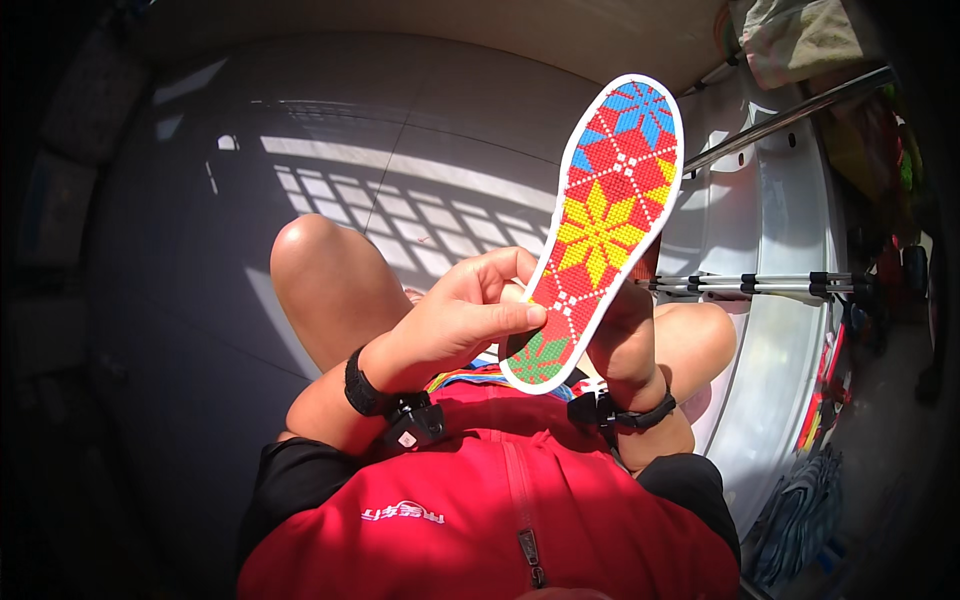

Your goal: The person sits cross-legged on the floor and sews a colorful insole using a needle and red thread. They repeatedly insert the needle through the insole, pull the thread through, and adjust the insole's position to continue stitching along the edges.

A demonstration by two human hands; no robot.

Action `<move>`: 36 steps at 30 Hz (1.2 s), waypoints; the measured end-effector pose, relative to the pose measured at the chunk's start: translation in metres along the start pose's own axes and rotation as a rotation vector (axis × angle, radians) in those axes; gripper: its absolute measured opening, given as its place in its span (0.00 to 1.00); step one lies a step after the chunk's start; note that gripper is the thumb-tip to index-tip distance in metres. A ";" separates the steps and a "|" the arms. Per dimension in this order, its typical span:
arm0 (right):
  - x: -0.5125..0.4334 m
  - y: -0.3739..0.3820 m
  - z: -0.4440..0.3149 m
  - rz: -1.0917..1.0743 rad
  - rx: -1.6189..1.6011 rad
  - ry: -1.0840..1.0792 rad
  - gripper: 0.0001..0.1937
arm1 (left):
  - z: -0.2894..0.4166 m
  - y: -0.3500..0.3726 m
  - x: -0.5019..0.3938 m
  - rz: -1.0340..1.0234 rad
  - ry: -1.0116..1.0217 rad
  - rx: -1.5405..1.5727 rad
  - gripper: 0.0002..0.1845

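Note:
A cross-stitched insole [598, 225] with white edging tilts up in front of me, its wider end away from me. Its face has a yellow flower motif amid red stitching, blue at the far end and green at the near end. My left hand [480, 304] pinches its left edge near the narrow end, thumb on the stitched face. Behind the right edge is my right hand [626, 341], in shadow. The insole hides most of those fingers, so their grip is unclear. Coloured embroidery threads [457, 377] lie across my lap, partly covered by the insole.
Window light falls in a grid on the tiled floor [225, 247]. To the right stand a white slatted surface [787, 210], a metal rail [787, 116] and thin white bars with black fittings [750, 283]. Cloth [799, 37] hangs at the upper right. Folded fabric [802, 510] is at the lower right.

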State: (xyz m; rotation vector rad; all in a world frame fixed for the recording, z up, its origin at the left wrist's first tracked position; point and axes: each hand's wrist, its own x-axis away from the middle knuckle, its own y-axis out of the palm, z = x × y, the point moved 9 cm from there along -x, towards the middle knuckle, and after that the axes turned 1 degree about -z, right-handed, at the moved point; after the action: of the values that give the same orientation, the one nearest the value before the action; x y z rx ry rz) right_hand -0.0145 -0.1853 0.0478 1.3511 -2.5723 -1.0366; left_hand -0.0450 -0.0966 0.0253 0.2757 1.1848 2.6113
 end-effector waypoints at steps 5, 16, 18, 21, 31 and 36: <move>0.001 -0.007 0.003 0.118 0.119 0.032 0.21 | -0.002 -0.003 0.000 0.007 0.007 -0.033 0.09; -0.003 -0.012 0.006 0.153 -0.099 0.065 0.21 | 0.005 0.001 0.004 0.017 0.020 -0.071 0.10; -0.003 -0.012 0.005 0.124 -0.087 0.055 0.21 | 0.004 0.001 0.004 0.026 0.005 -0.068 0.10; -0.001 -0.015 0.008 0.130 -0.156 0.048 0.20 | 0.003 0.000 0.004 0.007 -0.009 -0.079 0.10; 0.000 -0.007 0.007 0.104 -0.089 0.017 0.24 | 0.001 -0.001 0.006 -0.003 -0.020 -0.064 0.09; 0.000 -0.018 0.004 0.290 0.289 0.082 0.16 | 0.002 0.001 0.007 -0.009 -0.014 -0.036 0.10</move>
State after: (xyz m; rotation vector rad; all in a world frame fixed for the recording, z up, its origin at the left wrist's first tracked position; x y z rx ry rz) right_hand -0.0036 -0.1901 0.0342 0.9948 -2.8230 -0.5716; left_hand -0.0514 -0.0936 0.0278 0.2807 1.1308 2.6152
